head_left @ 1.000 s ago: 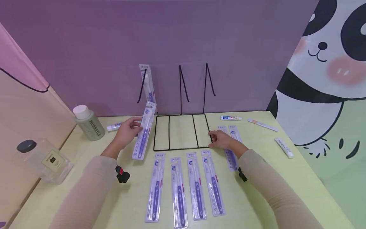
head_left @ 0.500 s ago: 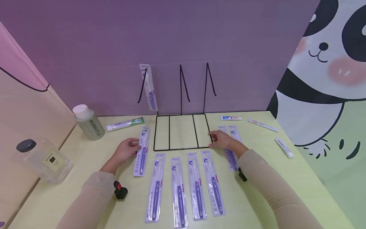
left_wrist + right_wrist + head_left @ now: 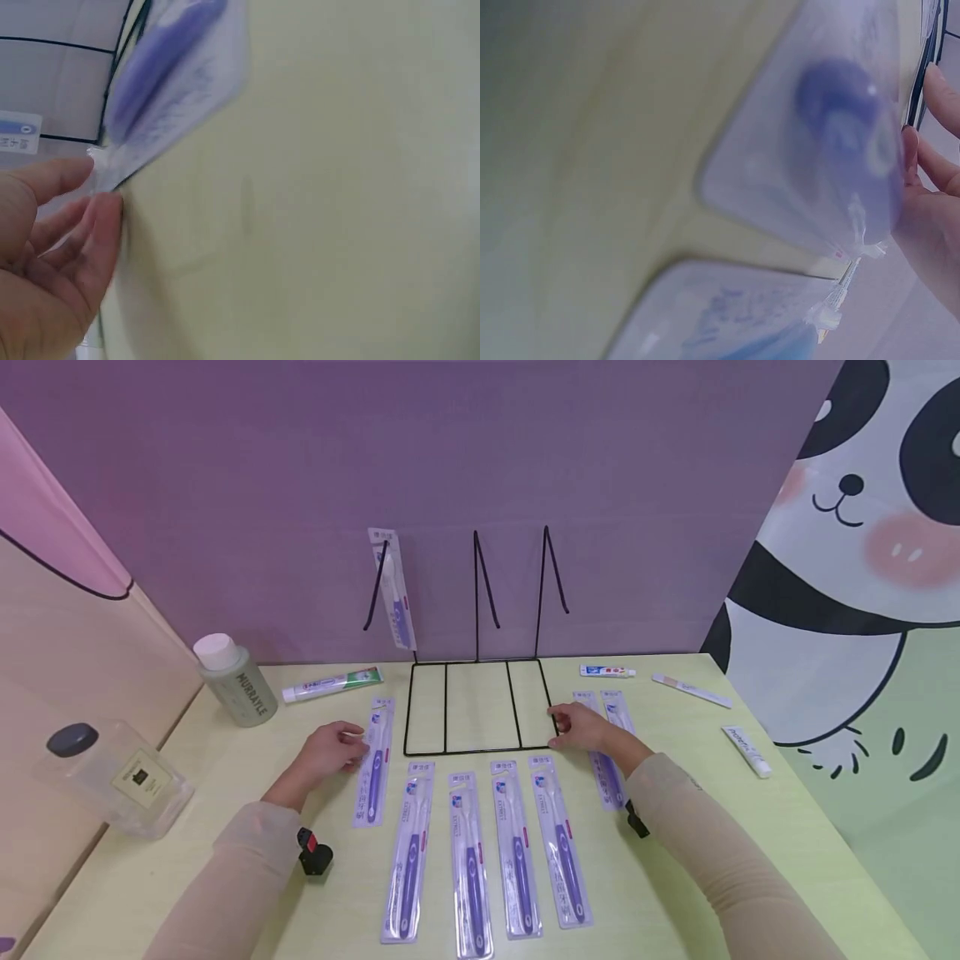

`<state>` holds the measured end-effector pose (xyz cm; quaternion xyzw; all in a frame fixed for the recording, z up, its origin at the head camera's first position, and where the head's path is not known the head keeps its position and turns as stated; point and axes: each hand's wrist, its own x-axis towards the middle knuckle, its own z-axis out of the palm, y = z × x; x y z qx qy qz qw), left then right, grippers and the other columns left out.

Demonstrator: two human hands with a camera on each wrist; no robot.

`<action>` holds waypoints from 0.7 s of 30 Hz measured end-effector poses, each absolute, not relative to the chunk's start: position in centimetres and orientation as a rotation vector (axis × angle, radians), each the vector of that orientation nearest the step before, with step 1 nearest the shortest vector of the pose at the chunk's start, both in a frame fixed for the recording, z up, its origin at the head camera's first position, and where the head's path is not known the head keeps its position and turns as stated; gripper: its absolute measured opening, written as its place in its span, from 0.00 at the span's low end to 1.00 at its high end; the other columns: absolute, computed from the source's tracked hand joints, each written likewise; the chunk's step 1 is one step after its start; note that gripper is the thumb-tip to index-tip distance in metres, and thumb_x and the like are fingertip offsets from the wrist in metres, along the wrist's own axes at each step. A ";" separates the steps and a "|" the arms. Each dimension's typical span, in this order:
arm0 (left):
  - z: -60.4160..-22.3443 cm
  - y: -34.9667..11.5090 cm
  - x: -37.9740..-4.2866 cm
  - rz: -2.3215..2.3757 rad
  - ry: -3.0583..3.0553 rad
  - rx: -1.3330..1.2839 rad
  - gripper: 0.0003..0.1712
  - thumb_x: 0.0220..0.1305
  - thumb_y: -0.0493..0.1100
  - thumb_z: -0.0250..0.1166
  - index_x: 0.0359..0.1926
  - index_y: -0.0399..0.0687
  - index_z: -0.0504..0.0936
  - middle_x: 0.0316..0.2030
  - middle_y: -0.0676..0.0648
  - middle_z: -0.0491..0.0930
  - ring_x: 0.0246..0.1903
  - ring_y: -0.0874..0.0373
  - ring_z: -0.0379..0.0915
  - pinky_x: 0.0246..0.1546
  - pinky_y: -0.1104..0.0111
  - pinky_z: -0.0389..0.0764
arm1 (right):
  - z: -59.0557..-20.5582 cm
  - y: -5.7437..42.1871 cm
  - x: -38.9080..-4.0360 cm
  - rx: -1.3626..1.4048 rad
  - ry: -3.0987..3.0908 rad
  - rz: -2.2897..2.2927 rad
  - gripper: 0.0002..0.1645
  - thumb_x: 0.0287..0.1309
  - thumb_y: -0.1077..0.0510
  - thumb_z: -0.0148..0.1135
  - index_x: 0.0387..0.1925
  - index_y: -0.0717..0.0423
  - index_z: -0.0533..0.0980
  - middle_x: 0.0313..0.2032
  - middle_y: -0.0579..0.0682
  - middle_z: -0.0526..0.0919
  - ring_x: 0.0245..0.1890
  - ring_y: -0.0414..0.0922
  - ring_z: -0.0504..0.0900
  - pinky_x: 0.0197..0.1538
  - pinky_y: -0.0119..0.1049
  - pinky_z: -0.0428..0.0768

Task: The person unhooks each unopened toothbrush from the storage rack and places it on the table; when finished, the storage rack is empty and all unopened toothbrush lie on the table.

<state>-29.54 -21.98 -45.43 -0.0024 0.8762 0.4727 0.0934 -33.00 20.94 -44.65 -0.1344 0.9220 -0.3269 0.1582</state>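
My left hand [image 3: 330, 758] is at the left edge of a packaged toothbrush [image 3: 372, 768] lying on the table. In the left wrist view, a gap shows between thumb and fingertips [image 3: 110, 206], with the package's edge at it. A black wire display rack [image 3: 474, 752] stands against the purple backdrop, with three hooks rising at its back. Another packaged toothbrush [image 3: 393, 593] hangs on the left hook. My right hand [image 3: 581, 728] pinches the rack's right side wire near the front corner. Several more packaged toothbrushes [image 3: 475, 877] lie in a row before the rack.
Two packaged toothbrushes [image 3: 619, 710] lie partly behind the right hand. A toothpaste tube [image 3: 333, 685], a green-grey bottle [image 3: 242, 689] and a clear bottle [image 3: 123, 785] stand or lie left. Small tubes [image 3: 746, 750] and a slim packet [image 3: 692, 691] lie right.
My left hand has lowered a packaged toothbrush from in front of the rack's left side to the table, and its fingers have loosened. The right hand stays on the rack.
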 end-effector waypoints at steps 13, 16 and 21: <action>-39.3 -17.8 -35.9 1.865 2.750 0.171 0.24 0.62 0.40 0.58 0.57 0.38 0.66 0.52 0.39 0.70 0.50 0.49 0.68 0.47 0.61 0.71 | -44.9 21.8 -32.8 -0.376 2.650 -0.951 0.39 0.47 0.59 0.69 0.60 0.64 0.64 0.40 0.52 0.70 0.39 0.46 0.68 0.44 0.38 0.70; -37.6 -17.0 -37.4 2.020 2.738 0.155 0.24 0.63 0.37 0.56 0.59 0.37 0.63 0.55 0.39 0.67 0.54 0.50 0.64 0.52 0.63 0.67 | -45.1 21.6 -32.9 -0.390 2.646 -0.945 0.39 0.47 0.59 0.69 0.60 0.63 0.64 0.40 0.51 0.70 0.39 0.45 0.68 0.43 0.37 0.69; -35.4 -15.9 -39.2 2.233 2.701 0.198 0.25 0.63 0.32 0.54 0.60 0.36 0.59 0.58 0.39 0.63 0.57 0.51 0.60 0.56 0.67 0.61 | -45.0 21.2 -33.0 -0.393 2.656 -0.936 0.39 0.47 0.58 0.69 0.60 0.62 0.64 0.40 0.51 0.70 0.39 0.45 0.68 0.43 0.37 0.69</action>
